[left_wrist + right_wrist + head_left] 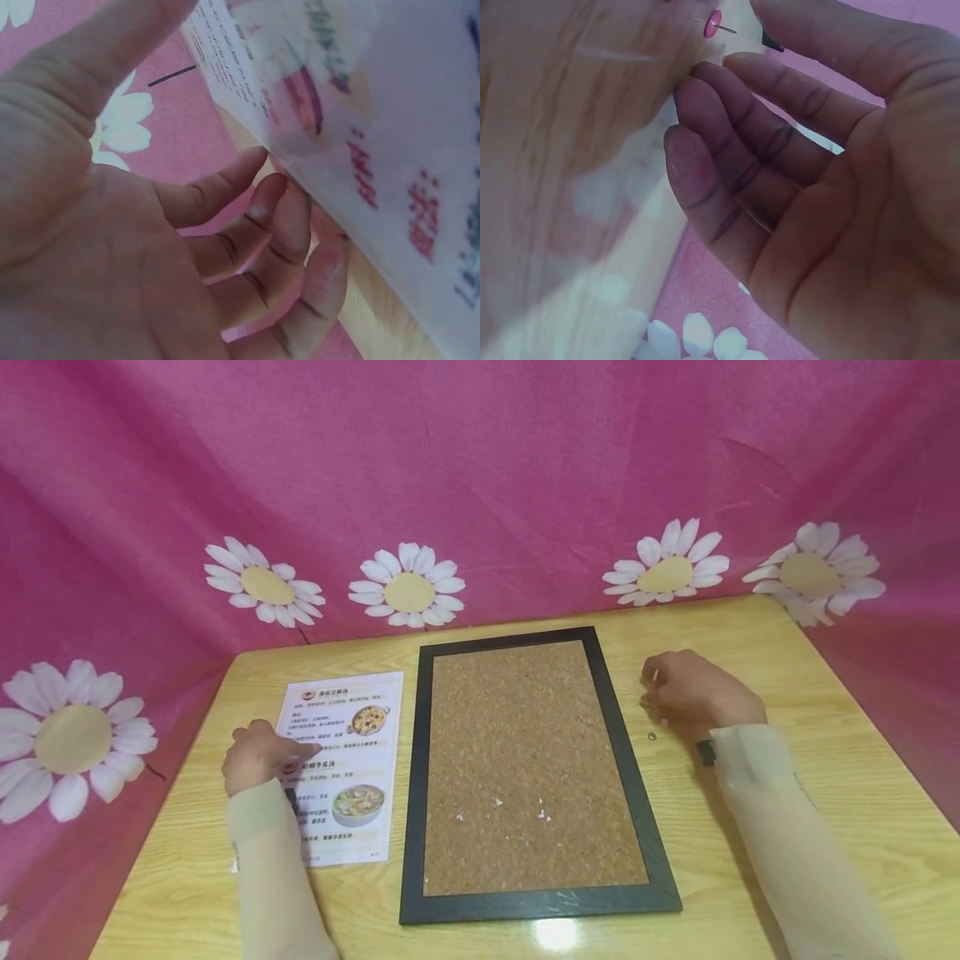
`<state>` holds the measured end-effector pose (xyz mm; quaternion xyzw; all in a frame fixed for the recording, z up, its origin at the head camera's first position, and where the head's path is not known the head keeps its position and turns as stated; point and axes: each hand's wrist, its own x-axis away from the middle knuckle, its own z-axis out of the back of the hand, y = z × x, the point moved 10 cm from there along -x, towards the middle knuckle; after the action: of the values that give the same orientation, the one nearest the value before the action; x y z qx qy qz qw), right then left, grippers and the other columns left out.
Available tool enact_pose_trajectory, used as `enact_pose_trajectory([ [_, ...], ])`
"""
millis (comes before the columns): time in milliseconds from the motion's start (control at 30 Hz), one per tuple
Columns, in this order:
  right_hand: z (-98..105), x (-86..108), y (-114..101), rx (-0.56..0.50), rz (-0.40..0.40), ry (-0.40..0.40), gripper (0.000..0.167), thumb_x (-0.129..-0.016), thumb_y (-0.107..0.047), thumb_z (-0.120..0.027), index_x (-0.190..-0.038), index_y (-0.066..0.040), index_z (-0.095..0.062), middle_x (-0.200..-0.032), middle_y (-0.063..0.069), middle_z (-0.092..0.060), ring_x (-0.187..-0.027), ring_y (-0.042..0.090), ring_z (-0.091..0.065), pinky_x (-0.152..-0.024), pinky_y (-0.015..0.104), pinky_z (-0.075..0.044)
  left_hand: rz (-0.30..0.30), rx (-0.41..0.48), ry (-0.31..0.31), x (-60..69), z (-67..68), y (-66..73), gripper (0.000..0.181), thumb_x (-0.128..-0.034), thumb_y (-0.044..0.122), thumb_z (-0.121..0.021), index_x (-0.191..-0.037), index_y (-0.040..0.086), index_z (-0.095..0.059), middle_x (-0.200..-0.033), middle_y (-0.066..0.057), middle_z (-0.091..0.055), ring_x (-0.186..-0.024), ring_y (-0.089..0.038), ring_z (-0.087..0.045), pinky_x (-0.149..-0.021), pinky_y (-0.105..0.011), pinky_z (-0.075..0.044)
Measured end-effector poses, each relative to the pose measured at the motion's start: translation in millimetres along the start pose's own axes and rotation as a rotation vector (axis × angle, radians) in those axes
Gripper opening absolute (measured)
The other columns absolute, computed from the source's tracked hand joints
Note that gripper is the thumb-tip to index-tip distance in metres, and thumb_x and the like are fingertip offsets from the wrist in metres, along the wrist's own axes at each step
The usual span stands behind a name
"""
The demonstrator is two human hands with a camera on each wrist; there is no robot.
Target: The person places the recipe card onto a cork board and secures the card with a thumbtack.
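Note:
A printed recipe sheet point(378, 693) with pictures of dishes lies left of a black-framed cork board point(525, 735). My left hand point(258, 756) rests at the sheet's left side, one digit stretched over the print. In the left wrist view, the loosely bent fingers point(255, 289) meet the sheet's edge point(289, 176), while the thumb point(105, 52) reaches above it. Right of the board, my right hand point(693, 689) hovers low over the table, fingers relaxed. A thumbtack point(713, 24) sits near its fingertips, not visibly gripped. Another thumbtack point(652, 736) lies closer to the wrist.
Small white scraps point(543, 814) are scattered on the lower cork. The wooden table point(847, 760) borders a pink curtain point(510, 485) with white daisies at the back and sides. Dark bands point(707, 752) show at both wrists.

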<state>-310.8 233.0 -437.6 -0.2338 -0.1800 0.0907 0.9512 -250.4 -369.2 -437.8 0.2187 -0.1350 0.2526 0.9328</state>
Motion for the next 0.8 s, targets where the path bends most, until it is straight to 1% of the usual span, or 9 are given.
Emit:
enact_pose_trajectory([
  [133,-1,-1.2,0,0.001,-0.003,0.003,0.022,-0.095,-0.016,-0.071,-0.113,-0.004,-0.070,-0.104,0.012,-0.070,-0.095,0.028,-0.062,-0.083,0.045,-0.054,0.028,-0.025,0.000,-0.8,0.5,-1.2,0.090,-0.0846,0.044,-0.081,-0.137,-0.019,-0.043,-0.123,-0.037,-0.042,-0.093,-0.041,-0.049,-0.080,-0.051,-0.050],
  [200,-1,-1.6,-1,0.005,0.005,0.007,0.014,-0.094,-0.015,-0.070,-0.105,-0.006,-0.071,-0.096,0.010,-0.069,-0.089,0.026,-0.062,-0.077,0.040,-0.052,0.045,-0.032,0.002,-1.0,0.9,-3.0,0.095,-0.0844,0.046,-0.081,-0.139,-0.021,-0.040,-0.124,-0.038,-0.044,-0.096,-0.042,-0.050,-0.084,-0.054,-0.050],
  [300,-3,-1.9,0,-0.005,0.000,0.002,0.006,-0.094,-0.010,-0.066,-0.094,-0.007,-0.070,-0.085,0.007,-0.068,-0.080,0.023,-0.061,-0.069,0.035,-0.050,0.070,-0.004,-0.004,-1.1,0.3,-6.6,0.109,-0.0847,0.047,-0.080,-0.150,-0.020,-0.024,-0.135,-0.043,-0.043,-0.108,-0.047,-0.050,-0.100,-0.062,-0.048],
  [367,-4,-2.1,1,-0.012,-0.004,-0.002,0.009,-0.093,-0.006,-0.062,-0.089,-0.007,-0.070,-0.081,0.007,-0.066,-0.077,0.023,-0.061,-0.065,0.034,-0.049,0.081,0.012,-0.003,-1.0,0.4,-8.6,0.118,-0.0856,0.047,-0.079,-0.156,-0.019,-0.011,-0.140,-0.045,-0.043,-0.117,-0.051,-0.050,-0.109,-0.064,-0.044],
  [433,-4,-2.2,2,-0.015,-0.009,-0.002,0.012,-0.090,-0.003,-0.059,-0.085,-0.008,-0.069,-0.078,0.007,-0.065,-0.075,0.023,-0.060,-0.063,0.033,-0.048,0.085,0.029,0.006,-1.0,1.0,-10.1,0.119,-0.0867,0.046,-0.078,-0.157,-0.018,-0.006,-0.140,-0.045,-0.046,-0.119,-0.052,-0.051,-0.110,-0.064,-0.043],
  [467,-4,-2.6,3,-0.013,-0.009,0.000,0.014,-0.088,-0.001,-0.058,-0.083,-0.008,-0.069,-0.077,0.007,-0.065,-0.075,0.023,-0.059,-0.062,0.033,-0.048,0.081,0.034,0.016,-0.8,1.9,-10.3,0.116,-0.0870,0.046,-0.078,-0.157,-0.017,-0.009,-0.137,-0.044,-0.049,-0.117,-0.052,-0.053,-0.107,-0.064,-0.045],
  [533,-4,-3.4,3,-0.005,0.001,0.008,0.016,-0.085,0.001,-0.056,-0.079,-0.009,-0.068,-0.075,0.006,-0.063,-0.073,0.022,-0.058,-0.061,0.033,-0.046,0.070,0.050,0.040,-0.4,4.2,-10.5,0.103,-0.0870,0.043,-0.078,-0.152,-0.015,-0.024,-0.129,-0.041,-0.057,-0.110,-0.049,-0.057,-0.098,-0.061,-0.048],
  [667,-2,-5.3,1,0.024,0.022,0.023,0.019,-0.083,0.003,-0.056,-0.075,-0.010,-0.068,-0.074,0.005,-0.062,-0.072,0.022,-0.056,-0.061,0.033,-0.045,0.039,0.077,0.075,0.6,8.3,-8.8,0.070,-0.0869,0.033,-0.080,-0.131,-0.011,-0.048,-0.114,-0.031,-0.066,-0.097,-0.042,-0.062,-0.082,-0.052,-0.048],
  [800,-1,-6.0,2,0.044,0.014,0.026,0.017,-0.084,0.000,-0.058,-0.080,-0.010,-0.070,-0.078,0.005,-0.065,-0.077,0.022,-0.059,-0.066,0.034,-0.047,0.032,0.071,0.072,0.5,9.3,-8.0,0.054,-0.0893,0.025,-0.076,-0.127,-0.009,-0.058,-0.114,-0.028,-0.068,-0.096,-0.041,-0.062,-0.081,-0.051,-0.047],
])
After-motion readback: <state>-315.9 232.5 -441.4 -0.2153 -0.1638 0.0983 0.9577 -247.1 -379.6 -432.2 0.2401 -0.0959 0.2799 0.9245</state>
